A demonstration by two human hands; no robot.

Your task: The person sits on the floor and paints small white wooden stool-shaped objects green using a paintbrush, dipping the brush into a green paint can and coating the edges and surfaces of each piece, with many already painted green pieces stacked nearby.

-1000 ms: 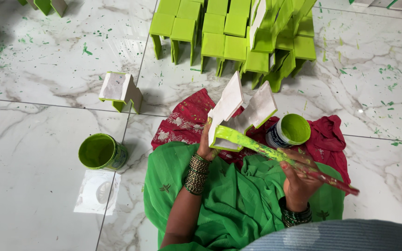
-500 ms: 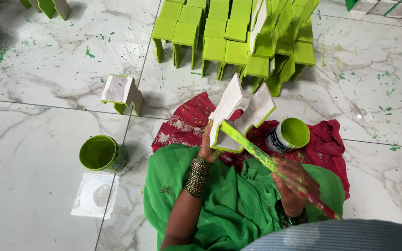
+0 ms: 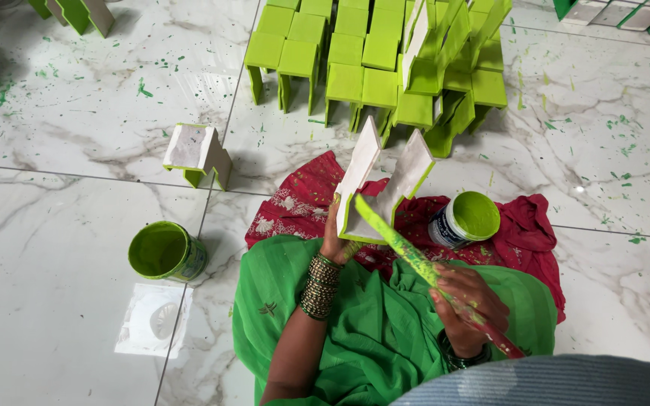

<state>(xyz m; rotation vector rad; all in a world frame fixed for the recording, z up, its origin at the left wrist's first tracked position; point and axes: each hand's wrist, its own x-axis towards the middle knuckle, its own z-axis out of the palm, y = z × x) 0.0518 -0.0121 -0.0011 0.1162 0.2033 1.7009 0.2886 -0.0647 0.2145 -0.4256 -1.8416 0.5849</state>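
Paint can beside stool; green stools behind.

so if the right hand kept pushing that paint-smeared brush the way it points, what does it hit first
Probably the white stool with green-painted edges, held by the left hand. The long brush in the right hand points up-left, with its tip at the stool's lower edge; depth is hard to judge.

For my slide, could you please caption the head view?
Left hand steadies a white stool while right hand works a paint-smeared brush beside open green paint cans.
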